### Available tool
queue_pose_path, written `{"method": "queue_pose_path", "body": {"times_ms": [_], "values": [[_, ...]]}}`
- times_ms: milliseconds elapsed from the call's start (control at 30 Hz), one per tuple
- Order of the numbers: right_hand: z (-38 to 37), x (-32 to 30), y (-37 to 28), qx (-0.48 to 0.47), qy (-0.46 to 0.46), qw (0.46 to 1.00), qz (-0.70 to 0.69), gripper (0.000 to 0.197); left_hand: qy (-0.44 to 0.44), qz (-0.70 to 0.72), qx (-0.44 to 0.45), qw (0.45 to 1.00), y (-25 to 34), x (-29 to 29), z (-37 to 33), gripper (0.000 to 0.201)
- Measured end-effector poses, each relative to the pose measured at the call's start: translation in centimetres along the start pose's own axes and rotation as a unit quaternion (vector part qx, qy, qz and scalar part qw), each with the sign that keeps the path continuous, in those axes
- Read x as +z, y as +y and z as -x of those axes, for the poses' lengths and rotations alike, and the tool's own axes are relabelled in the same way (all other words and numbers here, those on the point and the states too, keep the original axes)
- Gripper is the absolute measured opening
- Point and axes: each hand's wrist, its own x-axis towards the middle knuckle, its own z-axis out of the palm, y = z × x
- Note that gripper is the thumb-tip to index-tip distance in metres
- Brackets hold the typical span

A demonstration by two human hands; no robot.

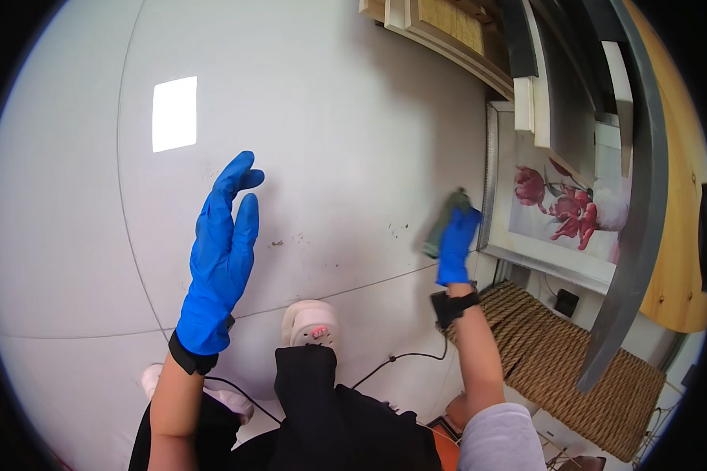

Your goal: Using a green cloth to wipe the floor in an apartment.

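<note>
My left hand (221, 247), in a blue rubber glove, hangs above the pale tiled floor with nothing in it; its fingers are apart. Over at the right, my right hand (457, 243) wears a matching glove and grips a dark green cloth (443, 228) against the floor, beside the metal-edged frame of a flower picture (577, 208). The fingers of that hand partly cover the cloth. Between my hands, small dark crumbs of dirt (291, 241) lie scattered on the tiles. Each wrist carries a black strap.
Wooden frames and panels (463, 39) lean at the upper right, near a grey curved metal bar (636, 235) and a round wooden top (679, 173). A woven rope-covered piece (573, 357) stands below the picture. My light shoe (310, 323) and a black cable (404, 357) are near the bottom.
</note>
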Motion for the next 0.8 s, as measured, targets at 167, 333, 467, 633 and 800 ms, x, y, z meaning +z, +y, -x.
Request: {"method": "queue_pose_path", "body": {"times_ms": [167, 333, 467, 633, 800], "values": [[-5.2, -3.7, 13.6, 0.265, 0.106, 0.948, -0.141, 0.037, -0.032, 0.035, -0.053, 0.997, 0.4, 1.1, -0.9, 0.038], [-7.7, 0.6, 15.0, 0.101, 0.063, 0.993, 0.015, 0.027, -0.052, 0.039, -0.067, 0.996, 0.0, 1.7, -1.2, 0.038], [-13.7, 2.2, 12.1, -0.128, 0.051, 0.99, -0.011, 0.027, -0.052, 0.046, -0.065, 0.995, -0.1, 3.0, -1.6, 0.037], [-7.0, 6.0, -2.3, 0.029, -0.159, 0.987, -0.01, 0.034, -0.044, 0.022, -0.031, 0.998, 0.3, 3.1, -1.5, 0.041], [4.3, 8.0, -8.6, -0.402, -0.204, 0.893, 0.005, 0.051, -0.065, 0.047, -0.044, 0.996, 1.9, 3.8, -1.9, 0.043]]}}
